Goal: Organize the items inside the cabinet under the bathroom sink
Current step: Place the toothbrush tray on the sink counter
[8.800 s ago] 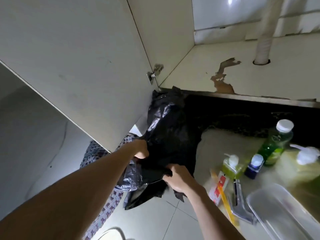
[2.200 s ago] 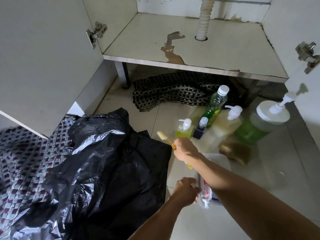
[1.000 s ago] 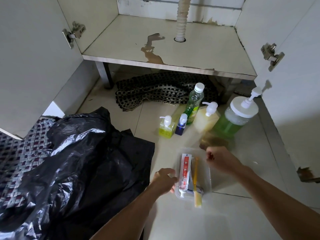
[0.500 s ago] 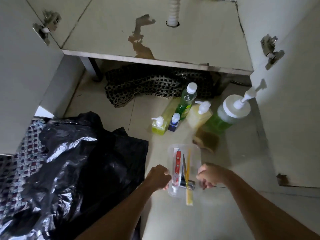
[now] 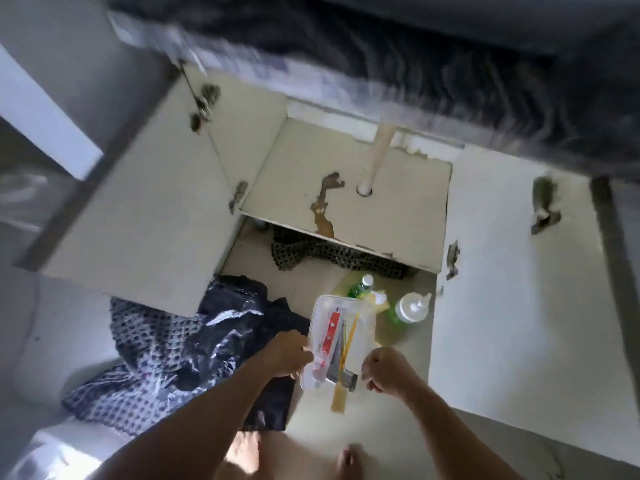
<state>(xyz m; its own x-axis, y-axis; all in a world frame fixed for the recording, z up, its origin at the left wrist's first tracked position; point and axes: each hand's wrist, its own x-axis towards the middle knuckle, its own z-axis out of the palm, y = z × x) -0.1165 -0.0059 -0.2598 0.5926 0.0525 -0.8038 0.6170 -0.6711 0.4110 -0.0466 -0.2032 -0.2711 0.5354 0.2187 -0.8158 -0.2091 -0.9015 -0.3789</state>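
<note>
Bare forearms, no sleeves, bare feet

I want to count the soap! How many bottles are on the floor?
3 show: a green bottle with a white cap, a yellowish pump bottle beside it, and a big green pump jar farther right. The clear tray may hide smaller ones.

There is one view only, worn on the person's head and looking steeply down and forward from well above the floor. The open cabinet point(image 5: 349, 188) sits at upper centre of the frame, its two doors spread to left and right. Both forearms come up from the lower edge. The top of the frame is blurred.
</note>
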